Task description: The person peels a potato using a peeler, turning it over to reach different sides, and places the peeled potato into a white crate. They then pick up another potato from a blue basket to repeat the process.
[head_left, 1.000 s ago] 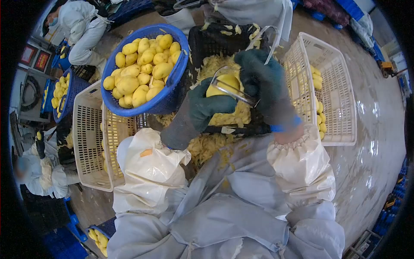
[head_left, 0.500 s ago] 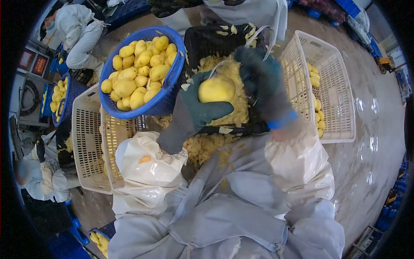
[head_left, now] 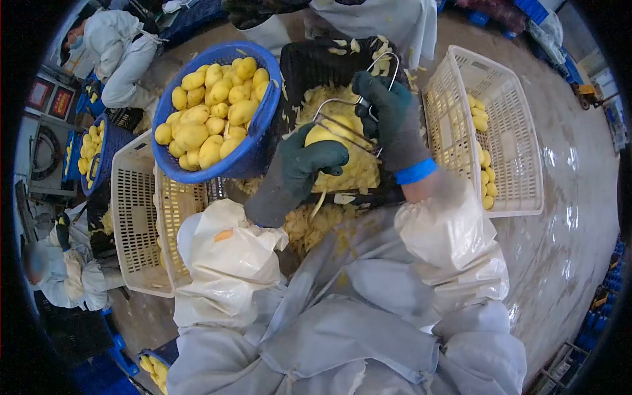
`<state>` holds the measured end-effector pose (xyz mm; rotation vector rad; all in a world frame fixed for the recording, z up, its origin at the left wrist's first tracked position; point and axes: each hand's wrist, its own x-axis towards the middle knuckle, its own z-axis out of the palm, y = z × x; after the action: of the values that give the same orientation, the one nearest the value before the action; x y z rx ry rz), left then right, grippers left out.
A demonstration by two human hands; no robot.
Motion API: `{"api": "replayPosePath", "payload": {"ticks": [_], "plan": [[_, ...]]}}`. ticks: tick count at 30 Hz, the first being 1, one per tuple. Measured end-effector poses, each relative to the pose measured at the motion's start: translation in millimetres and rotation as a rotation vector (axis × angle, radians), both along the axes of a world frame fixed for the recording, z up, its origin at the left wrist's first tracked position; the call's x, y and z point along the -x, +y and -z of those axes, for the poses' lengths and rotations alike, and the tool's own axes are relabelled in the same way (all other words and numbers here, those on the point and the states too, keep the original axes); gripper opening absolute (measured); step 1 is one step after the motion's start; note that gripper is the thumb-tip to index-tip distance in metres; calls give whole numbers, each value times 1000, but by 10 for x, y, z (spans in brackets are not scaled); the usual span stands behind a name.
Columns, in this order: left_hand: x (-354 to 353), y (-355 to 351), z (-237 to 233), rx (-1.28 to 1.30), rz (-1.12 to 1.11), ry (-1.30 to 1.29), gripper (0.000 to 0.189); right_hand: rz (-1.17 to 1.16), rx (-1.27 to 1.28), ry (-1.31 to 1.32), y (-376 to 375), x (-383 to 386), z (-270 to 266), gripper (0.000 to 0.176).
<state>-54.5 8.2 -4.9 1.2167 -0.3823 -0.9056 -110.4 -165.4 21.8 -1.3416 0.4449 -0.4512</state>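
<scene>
In a dark green glove, my left hand [head_left: 306, 158] is wrapped round a pale yellow peeled potato [head_left: 326, 133]. My right hand [head_left: 388, 108], gloved as well with a blue band at the wrist, grips a wire-framed peeler [head_left: 339, 104]. The peeler's metal bars lie across the potato's upper right side. Both hands are over a black crate [head_left: 306, 59] heaped with potato peelings [head_left: 362, 172]. A thin strip of peel [head_left: 318, 205] hangs below my left hand.
A blue basket [head_left: 271, 112] full of yellow potatoes [head_left: 210, 118] stands left of the crate. White plastic crates [head_left: 510, 131] flank me, the right one holding several potatoes. Co-workers [head_left: 122, 52] sit at the left, and another person's apron [head_left: 388, 29] is ahead.
My right hand has moved slightly left and down, bringing the peeler onto the potato. My left hand has rolled the potato and tilted over it. A peel strip now hangs below.
</scene>
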Motion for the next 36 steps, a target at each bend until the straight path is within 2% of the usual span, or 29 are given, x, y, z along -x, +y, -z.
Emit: {"api": "replayPosePath", "payload": {"ticks": [1,3,5,6,7,8,9,10,13,14,15,17,19,21,23,25,26,27,28,30,31,33,34,36], "plan": [[-6,-5,64,4,2,-5,53,19,-136,11,5,-15,-25,20],[-14,7,147,65,13,95,55,61,-113,-17,-11,-31,-13,17],[96,-3,-117,79,28,144,52,233,-64,-64,-165,-138,132,20],[117,-9,-220,104,28,189,50,291,210,-253,-278,-226,104,23],[91,-3,-236,100,31,181,50,295,207,-260,-294,-196,131,23],[62,7,-235,151,44,246,52,247,1,-197,-313,-102,157,24],[46,8,-213,209,50,314,55,189,-196,-126,-185,4,-77,25],[21,11,-144,233,55,308,54,167,-240,-30,-43,57,-195,25],[45,29,-97,242,79,454,51,113,-241,-7,81,65,-158,24],[61,9,-112,234,48,519,50,215,-268,-3,-1,-40,-34,24],[60,14,-102,237,47,515,50,212,-265,-7,-69,-87,50,24],[14,37,-69,389,148,664,51,330,-275,-124,-186,-139,139,24],[-4,50,-130,399,122,731,51,235,-339,-129,-66,-16,-84,24],[20,44,-116,409,94,813,52,132,-272,4,101,58,-213,23],[36,24,-107,422,108,809,51,160,-206,-30,-111,-52,89,24],[5,38,-100,295,185,543,59,353,-306,-113,-280,-144,121,25],[28,46,-111,222,136,355,62,237,-333,-145,-342,-78,98,20],[77,28,-130,149,84,174,65,230,-330,-141,-289,-45,17,20],[128,-4,-148,149,82,180,65,147,-360,-121,-202,-9,-61,20],[205,-51,-179,61,-50,-103,66,74,-361,-47,-27,17,-138,22],[189,-56,-147,59,-48,-102,66,76,-363,-46,-22,36,-108,22],[100,-74,-49,212,21,-23,64,-64,-259,-40,-10,42,-63,27],[54,-75,-20,214,18,-26,64,-21,-308,-17,20,33,-83,33],[8,-70,-1,249,85,182,60,-21,-311,-12,24,19,-35,35]]}}
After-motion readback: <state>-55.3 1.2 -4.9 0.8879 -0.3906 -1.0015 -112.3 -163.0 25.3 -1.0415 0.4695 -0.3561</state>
